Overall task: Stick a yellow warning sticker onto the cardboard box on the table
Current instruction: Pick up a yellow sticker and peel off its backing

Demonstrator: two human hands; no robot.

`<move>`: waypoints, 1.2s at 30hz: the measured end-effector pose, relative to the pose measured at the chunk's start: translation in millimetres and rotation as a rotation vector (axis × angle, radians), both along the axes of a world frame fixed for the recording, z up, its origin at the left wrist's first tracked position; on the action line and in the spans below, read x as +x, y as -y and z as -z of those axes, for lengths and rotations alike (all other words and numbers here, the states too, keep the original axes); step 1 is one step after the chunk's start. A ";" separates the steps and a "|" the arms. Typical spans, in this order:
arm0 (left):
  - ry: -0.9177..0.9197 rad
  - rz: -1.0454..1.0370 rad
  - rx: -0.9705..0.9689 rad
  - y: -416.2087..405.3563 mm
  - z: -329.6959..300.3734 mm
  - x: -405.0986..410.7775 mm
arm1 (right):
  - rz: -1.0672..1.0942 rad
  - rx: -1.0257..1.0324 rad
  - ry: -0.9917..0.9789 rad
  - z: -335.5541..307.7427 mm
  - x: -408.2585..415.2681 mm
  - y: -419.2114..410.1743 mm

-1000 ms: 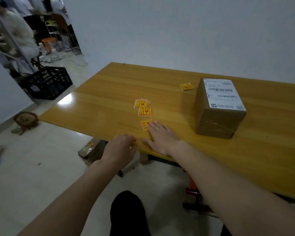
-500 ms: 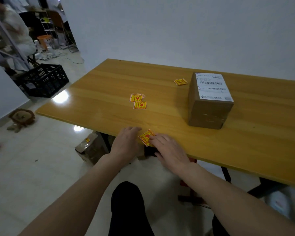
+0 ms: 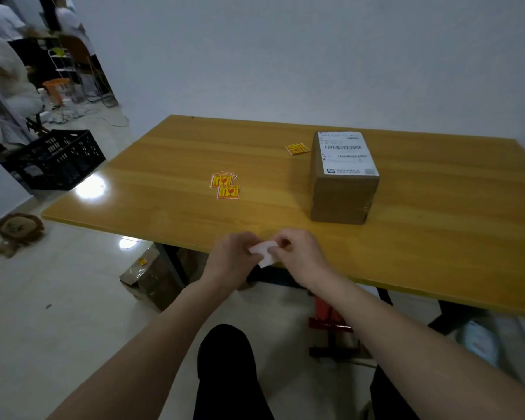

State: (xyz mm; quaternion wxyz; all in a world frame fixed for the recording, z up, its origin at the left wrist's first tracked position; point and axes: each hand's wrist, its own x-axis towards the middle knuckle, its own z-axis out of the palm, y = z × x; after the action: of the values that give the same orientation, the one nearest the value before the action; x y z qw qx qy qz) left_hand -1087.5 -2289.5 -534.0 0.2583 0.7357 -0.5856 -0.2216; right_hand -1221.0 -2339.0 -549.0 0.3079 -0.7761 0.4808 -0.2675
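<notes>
The cardboard box [image 3: 341,195] stands upright on the wooden table [image 3: 170,165], right of centre, with a white shipping label on its top. At the table's near edge my left hand [image 3: 231,256] and my right hand [image 3: 300,253] pinch a sticker [image 3: 265,251] between them; only its white back shows. The box is about a forearm's length beyond my right hand. A small pile of yellow warning stickers [image 3: 225,184] lies mid-table, and one more yellow sticker [image 3: 297,148] lies beside the box's far left corner.
A black plastic crate [image 3: 55,160] and a plush lion toy [image 3: 15,231] sit on the floor to the left. A flattened cardboard box [image 3: 146,277] lies under the table near its dark legs. People stand at the far left by the doorway.
My right hand slid one sticker off the table's near edge; both hands have lifted it and turned its white back up. The camera view rose and shifted slightly.
</notes>
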 end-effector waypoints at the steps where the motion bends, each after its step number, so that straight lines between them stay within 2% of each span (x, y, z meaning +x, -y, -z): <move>1: -0.040 0.006 -0.018 1.0 -2.1 -6.5 | 0.025 0.029 0.037 -6.3 -7.5 0.7; 6: -0.337 0.001 -0.051 5.7 -15.2 -37.4 | 0.129 0.095 0.198 -31.1 -35.6 0.1; 12: -0.464 -0.081 -0.133 13.5 -21.5 -53.8 | 0.160 0.098 0.291 -39.8 -51.2 -2.5; 15: -0.465 -0.067 -0.127 14.1 -24.6 -58.8 | 0.198 0.110 0.349 -42.5 -56.3 -2.1; 17: -0.458 -0.068 -0.138 15.3 -25.8 -61.9 | 0.215 0.098 0.304 -42.3 -55.9 -0.3; 19: -0.420 -0.079 -0.157 16.5 -27.3 -65.4 | 0.279 0.009 0.207 -41.4 -54.7 2.1; 21: -0.371 -0.086 -0.169 17.7 -29.0 -69.3 | 0.343 -0.063 0.209 -44.3 -53.8 1.9; 23: -0.349 -0.091 -0.198 17.7 -30.6 -73.4 | 0.309 0.000 0.300 -48.5 -51.7 -0.1; 26: -0.414 -0.062 -0.258 18.5 -30.4 -77.8 | 0.257 0.129 0.346 -51.0 -47.8 -0.3; 36: -0.515 -0.006 -0.308 16.4 -31.7 -78.7 | 0.228 0.261 0.512 -53.1 -51.4 1.7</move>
State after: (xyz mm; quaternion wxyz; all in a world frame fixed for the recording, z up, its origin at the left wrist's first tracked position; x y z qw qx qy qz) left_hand -1166.2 -2305.8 -502.3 0.5074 0.6093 -0.5254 -0.3087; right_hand -1272.3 -2340.7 -495.9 0.4841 -0.5784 0.5022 -0.4230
